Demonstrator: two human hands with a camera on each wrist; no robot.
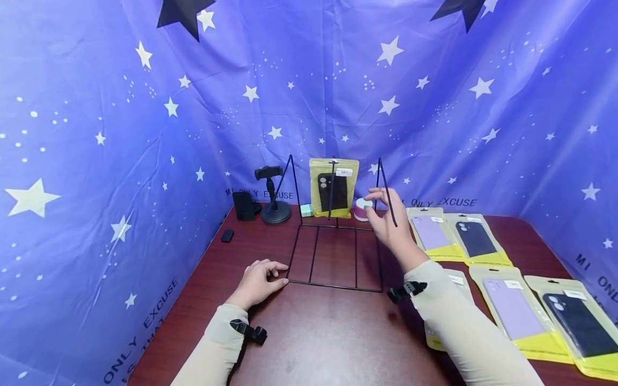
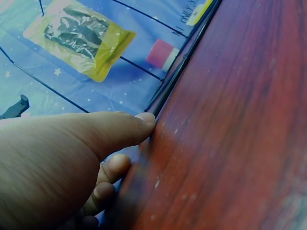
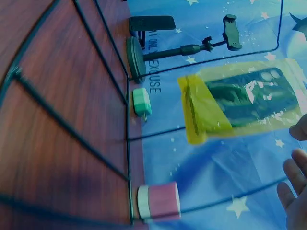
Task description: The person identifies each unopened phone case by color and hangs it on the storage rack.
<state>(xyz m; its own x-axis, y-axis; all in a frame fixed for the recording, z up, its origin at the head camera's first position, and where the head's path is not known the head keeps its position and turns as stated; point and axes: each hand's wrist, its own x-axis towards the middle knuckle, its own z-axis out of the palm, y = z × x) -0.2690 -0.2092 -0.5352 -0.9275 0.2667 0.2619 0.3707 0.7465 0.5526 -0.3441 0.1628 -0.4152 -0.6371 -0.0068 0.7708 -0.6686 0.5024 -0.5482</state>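
Our open right hand (image 1: 386, 222) hovers beside the black wire display rack (image 1: 333, 252), yellow packaged phone case (image 1: 333, 187) at ten o'clock; left hand (image 1: 258, 281), relaxed, rests on the tabletop (image 1: 328, 332).

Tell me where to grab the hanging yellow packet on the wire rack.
Take the yellow packet by its lower edge, coming from the front. It hangs upright from a hook on the wire rack, facing forward, bottom free. The right hand is nearest; the left hand rests at the rack's base.

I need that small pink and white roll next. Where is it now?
In the head view the pink and white roll sits at the table's back edge, right of the hanging yellow pouch, just behind the raised right hand.
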